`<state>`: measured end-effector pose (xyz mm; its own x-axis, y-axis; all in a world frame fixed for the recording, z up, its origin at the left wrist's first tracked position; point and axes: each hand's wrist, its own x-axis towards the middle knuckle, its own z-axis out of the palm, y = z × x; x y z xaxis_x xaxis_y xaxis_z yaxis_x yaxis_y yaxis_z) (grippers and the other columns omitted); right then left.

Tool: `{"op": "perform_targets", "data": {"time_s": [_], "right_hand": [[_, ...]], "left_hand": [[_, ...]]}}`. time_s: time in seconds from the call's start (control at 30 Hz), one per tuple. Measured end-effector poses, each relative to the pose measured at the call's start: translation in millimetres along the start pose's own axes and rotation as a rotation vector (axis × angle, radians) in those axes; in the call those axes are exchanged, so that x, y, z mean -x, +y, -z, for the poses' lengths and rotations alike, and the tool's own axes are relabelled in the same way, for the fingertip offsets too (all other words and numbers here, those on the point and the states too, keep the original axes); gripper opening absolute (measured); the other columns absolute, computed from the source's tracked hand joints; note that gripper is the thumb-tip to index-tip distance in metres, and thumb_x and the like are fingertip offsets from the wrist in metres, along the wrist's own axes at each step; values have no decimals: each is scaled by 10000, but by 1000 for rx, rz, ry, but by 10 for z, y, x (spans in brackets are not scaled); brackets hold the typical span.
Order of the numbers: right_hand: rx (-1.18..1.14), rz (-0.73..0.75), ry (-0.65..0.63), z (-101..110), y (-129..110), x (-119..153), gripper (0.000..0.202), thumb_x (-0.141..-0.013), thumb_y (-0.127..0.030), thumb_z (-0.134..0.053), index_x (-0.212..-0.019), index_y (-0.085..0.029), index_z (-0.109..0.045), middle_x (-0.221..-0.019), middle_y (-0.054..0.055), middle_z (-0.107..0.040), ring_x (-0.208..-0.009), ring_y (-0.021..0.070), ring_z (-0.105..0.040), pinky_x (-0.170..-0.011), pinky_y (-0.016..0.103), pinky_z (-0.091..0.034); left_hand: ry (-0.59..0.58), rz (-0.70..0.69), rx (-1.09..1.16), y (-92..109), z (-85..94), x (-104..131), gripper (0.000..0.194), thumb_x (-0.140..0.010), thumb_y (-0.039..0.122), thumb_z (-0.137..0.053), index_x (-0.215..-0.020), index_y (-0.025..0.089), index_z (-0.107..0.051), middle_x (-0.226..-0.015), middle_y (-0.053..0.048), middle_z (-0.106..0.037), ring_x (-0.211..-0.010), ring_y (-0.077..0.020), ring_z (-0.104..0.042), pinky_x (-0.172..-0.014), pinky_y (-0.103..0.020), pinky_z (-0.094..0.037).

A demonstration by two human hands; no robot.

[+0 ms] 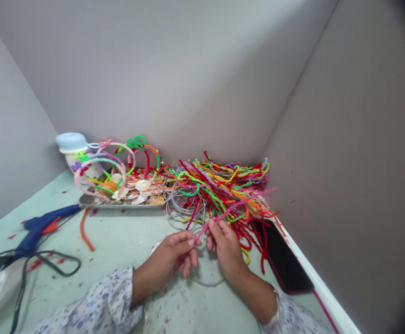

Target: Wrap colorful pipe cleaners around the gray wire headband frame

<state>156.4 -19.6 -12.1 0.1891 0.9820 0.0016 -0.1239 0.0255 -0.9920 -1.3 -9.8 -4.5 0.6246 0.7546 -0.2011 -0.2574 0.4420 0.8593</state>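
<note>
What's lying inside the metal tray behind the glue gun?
The metal tray holds pale and orange shells with pipe-cleaner headbands arching over them. The tray's floor is covered, so anything beneath cannot be seen.

I see plain grey partition walls [188, 69] meeting in a corner beyond the fingers, and a pale green tabletop [126, 241] beneath them, speckled with red scraps under soft, even light.

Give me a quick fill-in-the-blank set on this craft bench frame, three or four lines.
1. Both hands pinch one ____ pipe cleaner.
2. The glue gun at left is ____ with an orange trigger.
3. The finished headbands stand over a metal ____.
4. The dark phone lies beside the ____ hand.

Missing words: pink; blue; tray; right
</note>
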Motion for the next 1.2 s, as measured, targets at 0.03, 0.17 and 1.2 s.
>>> {"op": "perform_targets", "data": {"time_s": [0.03, 0.17, 1.2], "right_hand": [[-9, 5, 5, 1, 3, 0, 373, -863, -520, -546, -706, -181, -539, -450, -61, -482, -398, 80, -402, -406, 187, -305], [-45, 8, 14, 4, 7, 3, 369, -844, -516, -575, -687, -183, -544, -463, -61, -479, -404, 78, -402, -402, 186, -304], [-144, 51, 90, 33, 57, -66, 353, -873, -511, -542, -711, -197, -521, -492, -65, -480, -423, 81, -397, -418, 191, -299]], "left_hand": [[-1, 2, -7, 8, -5, 2, 206, -842, 340, -613, -850, 137, -580, -585, -16, -649, -357, -62, -501, -372, -152, -372], [-2, 26, -51, 31, -23, 3, 211, -823, 344, -635, -819, 142, -578, -568, -10, -652, -352, -58, -497, -374, -151, -350], [-14, 93, -228, 72, -64, 46, 284, -751, 393, -692, -719, 145, -557, -539, 9, -618, -359, -46, -463, -383, -154, -302]]}}
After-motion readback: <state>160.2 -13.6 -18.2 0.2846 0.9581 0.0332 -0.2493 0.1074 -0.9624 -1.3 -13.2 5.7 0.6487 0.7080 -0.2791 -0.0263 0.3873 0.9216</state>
